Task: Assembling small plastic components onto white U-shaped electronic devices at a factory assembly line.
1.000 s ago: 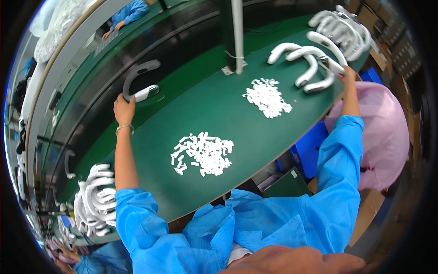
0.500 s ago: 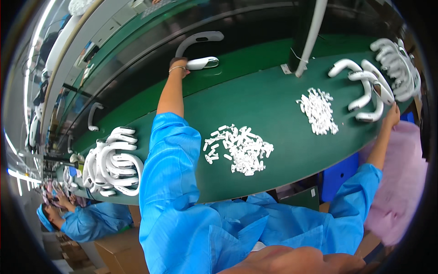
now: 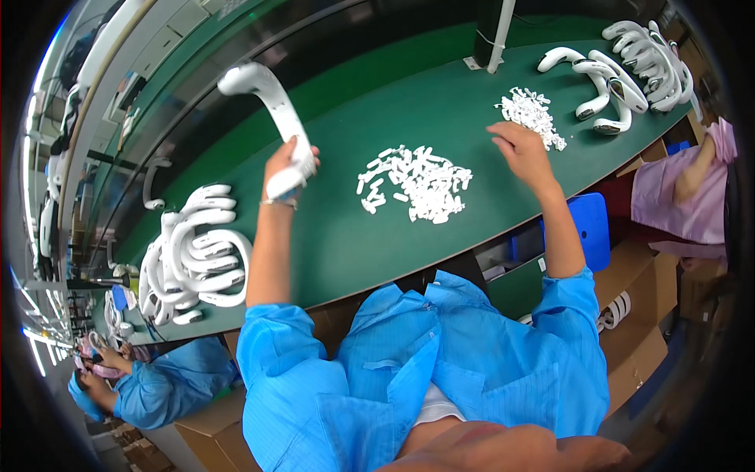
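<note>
My left hand (image 3: 288, 163) grips one end of a curved white neckband-shaped housing (image 3: 275, 98), holding it raised over the left part of the green table. The housing's bent far end points up and left. My right hand (image 3: 528, 157) hovers at the near side of a small pile of white plastic pieces (image 3: 531, 106); its thumb and forefinger are apart and nothing shows between them. A larger heap of small white pieces (image 3: 432, 186) lies on the table between my two hands.
Curved white housings are stacked at the left (image 3: 178, 253), with more loose (image 3: 596, 71) and stacked (image 3: 651, 69) at the far right. A white post (image 3: 500, 35) stands at the far side. Co-workers sit left, in blue (image 3: 177, 381), and right, in pink (image 3: 680, 200).
My left hand has come back toward me from the table's far side, with the housing lifted and turned upward. My right hand has left the housings at right and moved left beside the small pieces.
</note>
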`<state>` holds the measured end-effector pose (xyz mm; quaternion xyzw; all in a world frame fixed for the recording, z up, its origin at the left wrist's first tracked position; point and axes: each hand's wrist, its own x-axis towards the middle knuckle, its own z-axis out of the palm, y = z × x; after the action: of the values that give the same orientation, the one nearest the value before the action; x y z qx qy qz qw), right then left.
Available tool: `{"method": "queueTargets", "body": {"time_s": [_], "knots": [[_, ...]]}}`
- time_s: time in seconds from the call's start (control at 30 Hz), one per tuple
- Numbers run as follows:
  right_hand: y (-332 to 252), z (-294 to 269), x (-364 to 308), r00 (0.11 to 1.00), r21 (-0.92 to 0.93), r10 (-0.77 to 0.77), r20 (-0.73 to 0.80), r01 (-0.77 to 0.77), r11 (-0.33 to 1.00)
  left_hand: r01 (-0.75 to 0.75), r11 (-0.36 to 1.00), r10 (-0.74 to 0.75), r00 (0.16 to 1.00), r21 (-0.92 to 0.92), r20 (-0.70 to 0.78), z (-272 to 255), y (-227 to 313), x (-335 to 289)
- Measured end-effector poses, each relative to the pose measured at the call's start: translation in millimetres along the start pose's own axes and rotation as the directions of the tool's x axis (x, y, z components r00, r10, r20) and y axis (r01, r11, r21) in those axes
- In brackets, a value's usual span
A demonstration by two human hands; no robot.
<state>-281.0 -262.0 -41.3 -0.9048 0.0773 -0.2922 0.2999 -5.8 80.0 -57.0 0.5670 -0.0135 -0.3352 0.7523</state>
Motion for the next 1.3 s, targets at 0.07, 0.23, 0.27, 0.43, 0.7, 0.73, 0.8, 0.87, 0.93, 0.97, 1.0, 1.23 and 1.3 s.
{"method": "queueTargets", "body": {"time_s": [0.07,0.23,0.27,0.43,0.7,0.73,0.8,0.87,0.93,0.97,1.0,1.23,1.3], "knots": [[0.9,21.2,8.7,0.996,-0.180,-0.087,-0.011,0.083,0.980,0.011,0.997,-0.007,0.999,0.082,-0.044,12.2,-14.9,-41.7],[-17.5,55.2,22.1,0.964,-0.091,-0.110,0.244,0.136,0.986,-0.013,0.999,0.011,0.998,0.031,0.069,32.8,-40.4,-82.3],[-27.3,66.8,18.1,0.946,-0.164,-0.131,0.298,0.186,0.969,-0.022,1.000,0.021,0.996,0.012,0.084,37.0,-42.9,-84.1],[-51.0,105.0,6.2,0.901,-0.366,-0.123,0.416,0.289,0.884,-0.084,0.993,0.093,0.989,-0.081,0.118,52.7,-50.7,-91.7],[-37.1,102.8,7.1,0.970,-0.124,-0.078,0.232,0.109,0.986,0.115,0.978,-0.062,0.956,-0.172,0.287,84.0,-32.3,-106.3],[-37.7,99.7,6.8,0.976,-0.100,-0.042,0.214,0.065,0.993,0.187,0.954,-0.090,0.925,-0.235,0.369,78.2,-37.0,-96.7],[-41.4,97.6,7.5,0.982,-0.071,0.020,0.189,-0.006,0.997,0.406,0.786,-0.106,0.831,-0.466,0.546,62.1,-42.3,-72.9],[-40.4,97.1,6.8,0.983,-0.039,0.082,0.162,-0.077,0.996,0.424,0.692,-0.117,0.864,-0.584,0.490,70.4,-34.9,-67.8],[-35.0,96.3,4.9,0.987,-0.007,0.050,0.155,-0.049,0.999,0.436,0.671,-0.154,0.873,-0.599,0.464,76.1,-35.5,-64.3],[-31.5,96.4,3.0,0.987,-0.007,0.053,0.151,-0.053,0.999,0.450,0.646,-0.192,0.877,-0.616,0.440,78.8,-36.6,-63.2],[-27.4,97.4,1.4,0.969,0.180,0.150,0.199,-0.186,0.966,0.466,0.634,-0.187,0.867,-0.618,0.462,75.7,-45.0,-58.3],[-25.9,81.2,2.8,0.805,0.472,0.357,0.473,-0.574,0.669,0.246,0.888,-0.142,0.950,-0.388,0.278,63.5,-76.8,-65.1],[-21.2,81.7,2.3,0.798,0.491,0.361,0.482,-0.587,0.643,0.163,0.939,-0.112,0.978,-0.303,0.178,72.6,-78.1,-71.9]]}}
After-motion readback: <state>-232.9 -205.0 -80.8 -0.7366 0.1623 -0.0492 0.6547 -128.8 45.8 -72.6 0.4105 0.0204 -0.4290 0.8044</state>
